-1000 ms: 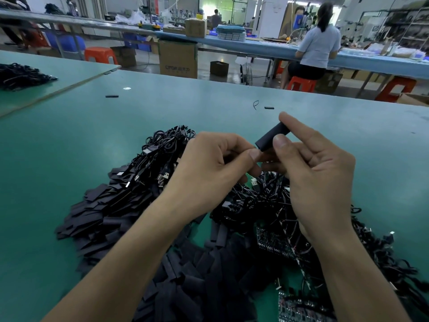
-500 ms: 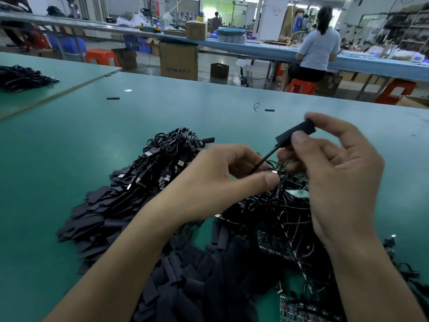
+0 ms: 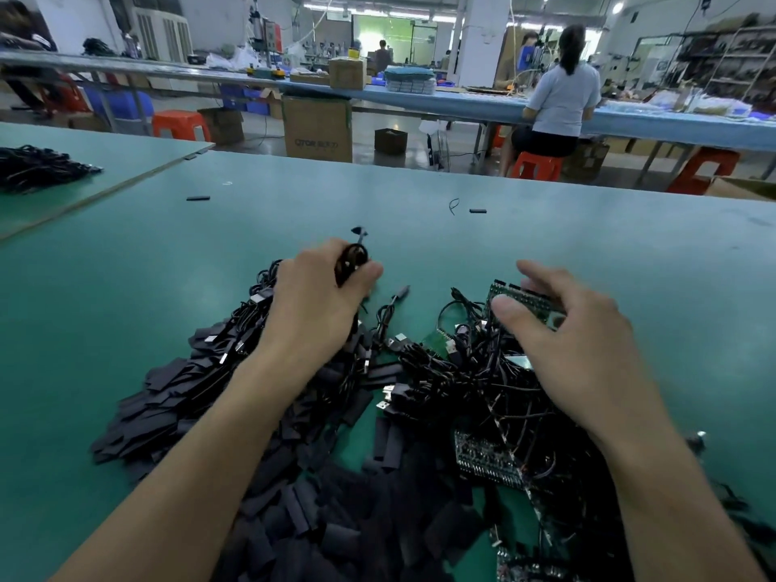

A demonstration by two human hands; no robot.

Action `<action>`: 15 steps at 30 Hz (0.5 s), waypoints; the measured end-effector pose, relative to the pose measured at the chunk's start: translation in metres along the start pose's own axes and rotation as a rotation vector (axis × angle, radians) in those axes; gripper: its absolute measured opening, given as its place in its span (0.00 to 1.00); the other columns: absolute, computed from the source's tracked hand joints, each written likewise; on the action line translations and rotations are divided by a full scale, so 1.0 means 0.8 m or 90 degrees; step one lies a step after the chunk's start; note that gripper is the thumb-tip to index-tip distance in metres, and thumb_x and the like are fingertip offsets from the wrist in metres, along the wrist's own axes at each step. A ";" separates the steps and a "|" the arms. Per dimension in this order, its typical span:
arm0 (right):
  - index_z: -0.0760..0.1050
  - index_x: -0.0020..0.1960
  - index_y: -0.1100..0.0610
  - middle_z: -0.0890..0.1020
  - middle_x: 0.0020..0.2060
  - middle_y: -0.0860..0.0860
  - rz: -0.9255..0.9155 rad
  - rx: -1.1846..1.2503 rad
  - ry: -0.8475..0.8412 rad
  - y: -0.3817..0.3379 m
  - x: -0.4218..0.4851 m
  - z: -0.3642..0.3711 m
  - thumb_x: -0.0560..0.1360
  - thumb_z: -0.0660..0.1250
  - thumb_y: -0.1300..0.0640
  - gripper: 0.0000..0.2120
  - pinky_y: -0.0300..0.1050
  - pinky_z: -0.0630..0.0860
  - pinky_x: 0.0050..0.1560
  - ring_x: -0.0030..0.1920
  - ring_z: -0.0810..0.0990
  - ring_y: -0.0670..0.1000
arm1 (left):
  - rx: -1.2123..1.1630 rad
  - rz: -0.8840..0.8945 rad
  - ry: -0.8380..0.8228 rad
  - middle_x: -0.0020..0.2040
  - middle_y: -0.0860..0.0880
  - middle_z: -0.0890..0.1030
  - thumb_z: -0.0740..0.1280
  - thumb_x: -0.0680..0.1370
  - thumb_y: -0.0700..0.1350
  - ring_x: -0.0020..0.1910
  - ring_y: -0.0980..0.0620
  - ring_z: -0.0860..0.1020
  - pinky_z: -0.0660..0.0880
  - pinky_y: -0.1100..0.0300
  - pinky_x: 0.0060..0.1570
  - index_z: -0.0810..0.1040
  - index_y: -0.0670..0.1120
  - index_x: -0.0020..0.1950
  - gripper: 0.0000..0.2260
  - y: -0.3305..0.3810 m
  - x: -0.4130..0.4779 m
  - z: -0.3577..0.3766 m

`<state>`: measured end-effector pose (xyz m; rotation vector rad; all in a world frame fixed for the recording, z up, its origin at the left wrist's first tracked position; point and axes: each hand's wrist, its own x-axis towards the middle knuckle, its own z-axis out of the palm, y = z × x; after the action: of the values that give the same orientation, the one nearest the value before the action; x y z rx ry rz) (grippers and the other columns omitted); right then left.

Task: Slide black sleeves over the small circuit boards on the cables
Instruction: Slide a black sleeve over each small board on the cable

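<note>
sleeves [image 3: 319, 518] lie heaped on the table [image 3: 126, 287] under my wrists. left grip [image 3: 319, 304] is clamped on a coiled cable [image 3: 350, 264]. right grip [image 3: 579, 329] spreads over a board [image 3: 523, 302]; closed or not, i cannot tell. the tangle [image 3: 462, 380] could drag up with it if i lift.

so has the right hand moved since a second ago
Yes. The right hand has come down and nearer, away from the stray black piece, onto the green circuit board.
</note>
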<state>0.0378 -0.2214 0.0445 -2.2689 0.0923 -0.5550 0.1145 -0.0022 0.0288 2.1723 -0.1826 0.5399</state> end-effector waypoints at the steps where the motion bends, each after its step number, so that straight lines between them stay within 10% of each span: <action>1: 0.74 0.69 0.43 0.80 0.57 0.39 -0.003 -0.007 -0.009 0.000 0.000 0.003 0.77 0.69 0.44 0.21 0.46 0.69 0.62 0.64 0.75 0.52 | 0.031 0.000 0.023 0.34 0.55 0.80 0.71 0.78 0.53 0.33 0.59 0.76 0.69 0.73 0.33 0.80 0.47 0.45 0.10 -0.003 0.009 -0.001; 6: 0.79 0.44 0.41 0.81 0.41 0.36 -0.013 0.080 0.017 0.003 0.004 0.007 0.75 0.74 0.51 0.06 0.38 0.73 0.49 0.48 0.81 0.40 | 0.179 -0.045 0.040 0.51 0.44 0.83 0.74 0.75 0.54 0.51 0.42 0.80 0.75 0.51 0.49 0.79 0.44 0.61 0.20 -0.028 0.046 -0.002; 15: 0.78 0.43 0.39 0.85 0.37 0.46 0.041 0.254 -0.059 0.005 0.005 0.011 0.71 0.77 0.50 0.09 0.43 0.74 0.43 0.36 0.81 0.44 | 0.340 0.033 0.061 0.61 0.48 0.73 0.72 0.76 0.56 0.59 0.47 0.74 0.68 0.55 0.42 0.80 0.50 0.63 0.18 -0.023 0.029 0.021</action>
<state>0.0453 -0.2192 0.0379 -1.8914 0.0076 -0.3933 0.1463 -0.0027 0.0170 2.6546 -0.0436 0.7893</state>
